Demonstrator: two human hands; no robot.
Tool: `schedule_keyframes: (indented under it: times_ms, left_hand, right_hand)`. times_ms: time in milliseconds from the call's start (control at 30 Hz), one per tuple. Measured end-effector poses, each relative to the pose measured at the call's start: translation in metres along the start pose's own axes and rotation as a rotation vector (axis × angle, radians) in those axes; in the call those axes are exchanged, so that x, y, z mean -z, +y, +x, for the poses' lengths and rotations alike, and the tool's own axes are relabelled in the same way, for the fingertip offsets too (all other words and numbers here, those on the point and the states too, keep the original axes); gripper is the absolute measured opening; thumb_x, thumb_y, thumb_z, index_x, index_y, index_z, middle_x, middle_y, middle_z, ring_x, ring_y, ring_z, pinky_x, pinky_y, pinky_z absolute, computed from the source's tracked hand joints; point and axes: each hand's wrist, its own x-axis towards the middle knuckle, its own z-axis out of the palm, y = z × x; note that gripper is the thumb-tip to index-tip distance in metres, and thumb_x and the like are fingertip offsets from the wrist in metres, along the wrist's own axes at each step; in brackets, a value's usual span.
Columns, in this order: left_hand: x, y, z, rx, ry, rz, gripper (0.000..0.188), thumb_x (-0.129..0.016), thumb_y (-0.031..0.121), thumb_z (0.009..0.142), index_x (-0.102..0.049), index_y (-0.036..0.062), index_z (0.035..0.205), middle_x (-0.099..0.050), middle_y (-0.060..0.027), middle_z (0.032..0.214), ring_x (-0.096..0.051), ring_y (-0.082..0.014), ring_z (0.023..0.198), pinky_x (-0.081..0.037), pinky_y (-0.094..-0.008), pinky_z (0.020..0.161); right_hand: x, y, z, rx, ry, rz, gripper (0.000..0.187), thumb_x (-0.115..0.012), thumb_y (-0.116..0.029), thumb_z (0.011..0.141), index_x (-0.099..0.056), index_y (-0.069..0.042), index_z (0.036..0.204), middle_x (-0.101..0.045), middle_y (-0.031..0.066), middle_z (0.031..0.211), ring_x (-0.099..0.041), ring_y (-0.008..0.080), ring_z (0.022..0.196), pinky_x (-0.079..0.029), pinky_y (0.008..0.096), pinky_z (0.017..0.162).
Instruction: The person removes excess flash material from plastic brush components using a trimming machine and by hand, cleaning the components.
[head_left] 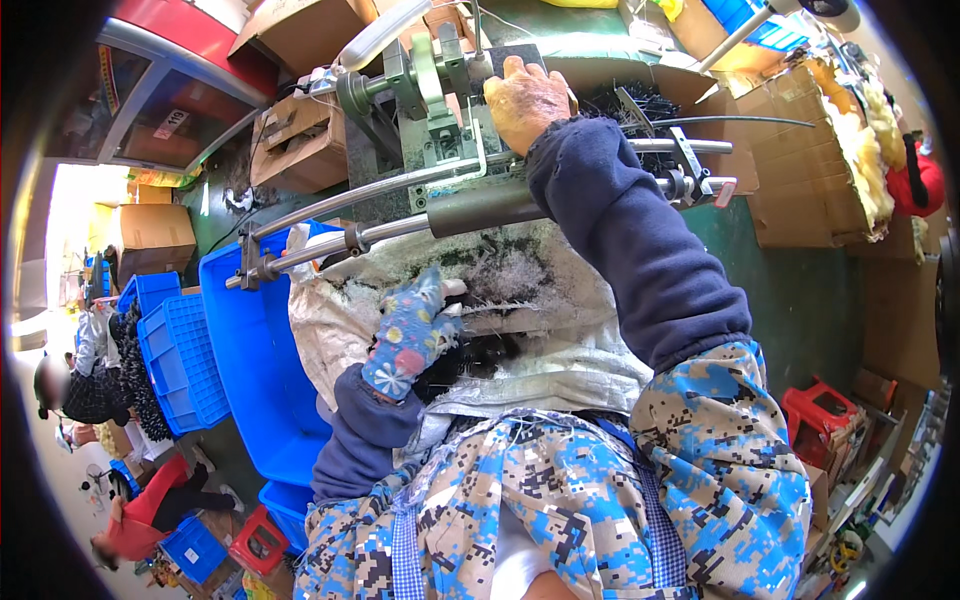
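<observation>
My left hand (408,335) wears a blue glove with flowers and dots, its pale fingertips uncovered. Its fingers are bent together over a white woven cloth (575,340) on my lap, which is strewn with black bristle-like fibres (490,352). Whatever they may pinch is too small to make out. At the top of a metal bench machine (425,110), my bare right hand (525,105) is closed, its knuckles up and its grip hidden beneath. Below it run two steel rods (390,228), one with a dark sleeve (485,208).
A large blue bin (255,350) stands left of my lap, beside stacked blue crates (185,360). Black fibres (630,105) lie in a carton behind the rods. An open cardboard box (800,160) and a red stool (818,415) are on the right. Other people are at the far left.
</observation>
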Motion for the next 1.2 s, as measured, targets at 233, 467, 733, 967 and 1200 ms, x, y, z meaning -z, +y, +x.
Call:
schedule_keyframes:
  times_ms: [233,467,733,967,1200]
  left_hand:
    - [0.006,0.010,-0.008,0.108,0.213,-0.433,0.025,-0.059,0.001,0.073,-0.056,-0.0008,0.098,-0.061,-0.0115,0.081,-0.059,-0.0186,0.071,-0.046,-0.0279,0.062]
    - [0.012,0.021,-0.013,0.081,0.272,-0.381,0.021,-0.061,0.003,0.073,-0.059,0.0021,0.094,-0.060,-0.0051,0.077,-0.055,-0.0115,0.067,-0.044,-0.0239,0.059]
    - [-0.001,0.016,-0.011,0.080,0.283,-0.493,0.023,-0.061,0.001,0.073,-0.059,0.0022,0.095,-0.060,-0.0052,0.077,-0.055,-0.0116,0.068,-0.044,-0.0237,0.060]
    - [0.012,0.025,-0.011,-0.006,0.261,-0.312,0.016,-0.058,-0.002,0.075,-0.058,-0.0013,0.091,-0.059,-0.0088,0.078,-0.058,-0.0149,0.070,-0.046,-0.0237,0.061]
    - [0.011,0.026,-0.013,0.122,0.296,-0.370,0.016,-0.061,0.004,0.074,-0.059,0.0005,0.090,-0.061,-0.0068,0.075,-0.056,-0.0118,0.063,-0.045,-0.0235,0.058]
  right_hand:
    - [-0.005,0.000,0.000,0.087,0.001,-0.002,0.019,-0.048,-0.013,0.076,-0.060,-0.008,0.089,-0.052,0.0129,0.098,-0.052,0.0272,0.095,-0.040,0.0413,0.077]
    - [-0.005,-0.001,-0.003,0.004,0.042,-0.018,0.019,-0.047,-0.012,0.076,-0.060,-0.007,0.089,-0.053,0.0128,0.098,-0.053,0.0268,0.094,-0.040,0.0412,0.076]
    - [-0.014,0.007,0.009,0.005,-0.042,0.159,0.021,-0.049,-0.015,0.075,-0.062,-0.009,0.091,-0.056,0.0100,0.099,-0.048,0.0270,0.101,-0.032,0.0483,0.084]
    - [-0.014,0.016,0.000,-0.078,-0.019,0.040,0.027,-0.053,-0.020,0.074,-0.059,-0.007,0.097,-0.049,0.0101,0.110,-0.039,0.0281,0.109,-0.026,0.0505,0.088]
    - [-0.010,0.008,-0.030,-0.045,0.051,-0.025,0.040,-0.058,-0.022,0.069,-0.053,0.001,0.101,-0.046,0.0134,0.104,-0.041,0.0270,0.102,-0.032,0.0455,0.080]
